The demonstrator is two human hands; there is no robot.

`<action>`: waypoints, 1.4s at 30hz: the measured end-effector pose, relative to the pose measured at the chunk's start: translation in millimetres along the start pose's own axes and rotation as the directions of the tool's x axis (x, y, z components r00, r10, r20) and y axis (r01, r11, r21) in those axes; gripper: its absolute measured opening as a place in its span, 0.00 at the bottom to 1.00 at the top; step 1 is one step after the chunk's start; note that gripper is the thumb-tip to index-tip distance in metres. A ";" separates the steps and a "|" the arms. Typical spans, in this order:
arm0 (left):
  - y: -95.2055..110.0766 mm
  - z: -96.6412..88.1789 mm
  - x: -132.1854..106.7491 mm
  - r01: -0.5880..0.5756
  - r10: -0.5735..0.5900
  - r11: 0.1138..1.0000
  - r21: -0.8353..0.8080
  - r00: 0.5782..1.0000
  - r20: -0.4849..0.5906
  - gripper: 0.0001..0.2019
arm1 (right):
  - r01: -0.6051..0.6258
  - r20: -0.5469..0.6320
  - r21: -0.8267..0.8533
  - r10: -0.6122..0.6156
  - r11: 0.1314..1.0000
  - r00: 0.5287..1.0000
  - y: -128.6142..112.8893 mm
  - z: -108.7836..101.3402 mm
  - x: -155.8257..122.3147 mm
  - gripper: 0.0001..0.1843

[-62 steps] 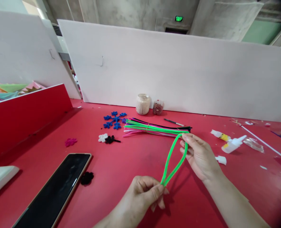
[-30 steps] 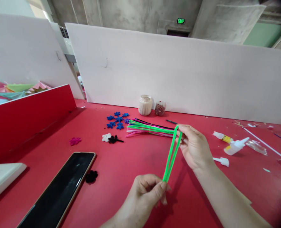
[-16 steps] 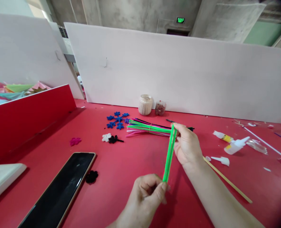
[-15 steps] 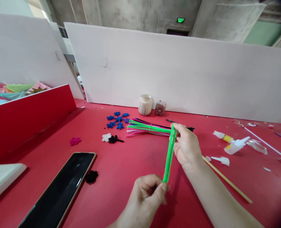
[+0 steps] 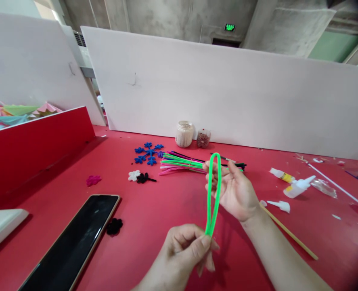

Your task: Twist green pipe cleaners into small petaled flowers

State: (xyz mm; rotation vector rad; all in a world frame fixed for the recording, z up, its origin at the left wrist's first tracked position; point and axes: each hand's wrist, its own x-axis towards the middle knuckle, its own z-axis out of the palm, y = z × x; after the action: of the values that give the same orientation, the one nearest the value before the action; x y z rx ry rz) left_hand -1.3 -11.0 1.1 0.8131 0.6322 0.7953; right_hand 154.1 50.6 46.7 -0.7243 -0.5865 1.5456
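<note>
A bright green pipe cleaner (image 5: pixel 209 198), bent into a tall narrow loop, stands upright with its lower ends pinched between the thumb and fingers of my left hand (image 5: pixel 186 250). Behind the upper part of the loop is my right hand (image 5: pixel 235 190), its fingers apart and the palm turned partly upward; no grip on the loop shows. Beyond it lies a banded bundle of pipe cleaners (image 5: pixel 181 163) in green, pink, black and other colours, partly hidden by my right hand. A blue snowflake-like piece (image 5: pixel 150 152) of pipe cleaner flowers rests left of the bundle.
A phone (image 5: pixel 72 242) lies front left by a black flower (image 5: pixel 114 226). Pink (image 5: pixel 93 180) and white (image 5: pixel 134 175) flowers lie farther back. Two jars (image 5: pixel 185 134) stand against the white panel (image 5: pixel 227 93). Glue bottles (image 5: pixel 298 186) and a wooden stick (image 5: pixel 290 232) are at right.
My right hand has let go of the folded top of the green pipe cleaner and opened its fingers. The two strands have spread into a rounded loop, still held by my left hand.
</note>
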 end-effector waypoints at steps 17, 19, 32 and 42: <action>-11.1 1.2 5.0 0.185 -0.162 0.961 -0.203 0.979 0.125 0.11 | -0.099 0.287 0.344 -0.005 0.934 0.958 21.7 -16.0 -6.6 0.15; -11.5 1.2 4.8 0.194 -0.170 0.962 -0.194 0.976 0.135 0.10 | -0.082 0.270 0.336 -0.013 0.938 0.963 21.0 -16.3 -5.7 0.15; -14.8 0.2 6.6 0.202 -0.191 0.974 -0.102 0.976 0.107 0.13 | 0.028 0.108 0.206 -0.051 0.978 0.993 12.4 -14.4 -3.5 0.10; -14.8 -0.4 7.1 0.213 -0.205 0.975 -0.070 0.973 0.111 0.14 | 0.036 0.140 0.270 -0.076 0.962 0.987 14.7 -15.9 -2.1 0.09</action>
State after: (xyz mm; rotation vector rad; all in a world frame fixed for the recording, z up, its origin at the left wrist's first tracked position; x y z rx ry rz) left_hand 7.8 -11.7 -12.5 0.6957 0.5792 0.5795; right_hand 156.0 46.3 25.5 -0.3862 -0.4917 1.5962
